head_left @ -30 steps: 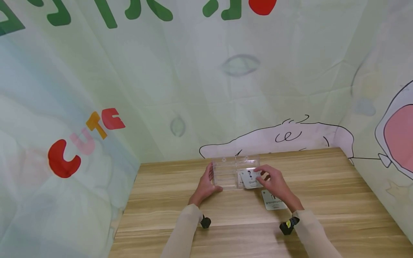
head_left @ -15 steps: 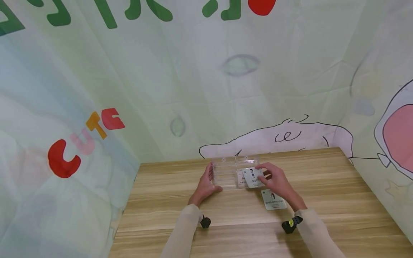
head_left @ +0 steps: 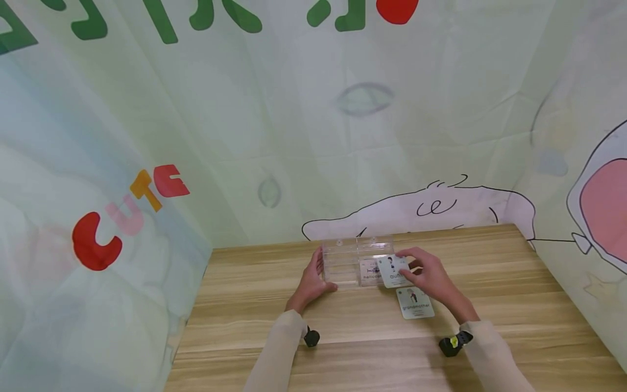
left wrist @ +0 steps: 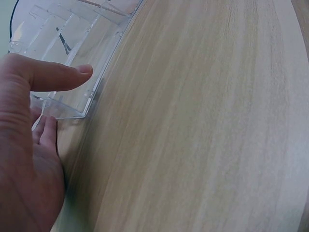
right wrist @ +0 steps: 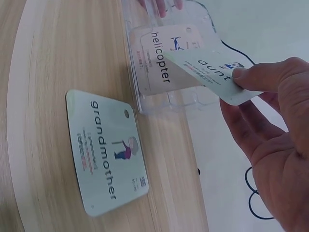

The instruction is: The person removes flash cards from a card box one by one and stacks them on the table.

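A clear plastic card holder (head_left: 341, 275) with stepped tiers stands near the table's back edge. My left hand (head_left: 312, 280) holds its left end, with the thumb (left wrist: 63, 77) reaching over the front and the fingers at the side. Between thumb and fingers, my right hand (head_left: 431, 275) pinches a flashcard reading "aunt" (right wrist: 217, 77). That card is tilted and overlaps the right part of the holder. Behind it, a "helicopter" card (right wrist: 147, 63) sits in the holder's right front section, partly covered in the head view.
A "grandmother" card (head_left: 415, 304) lies face up on the wooden table (head_left: 362, 359), in front of the holder's right end. A printed cloth backdrop (head_left: 294, 136) rises behind the table, with more cloth at both sides.
My right hand has moved right with the "aunt" card, uncovering more of the "helicopter" card and all of the "grandmother" card. The left hand and holder have stayed put.
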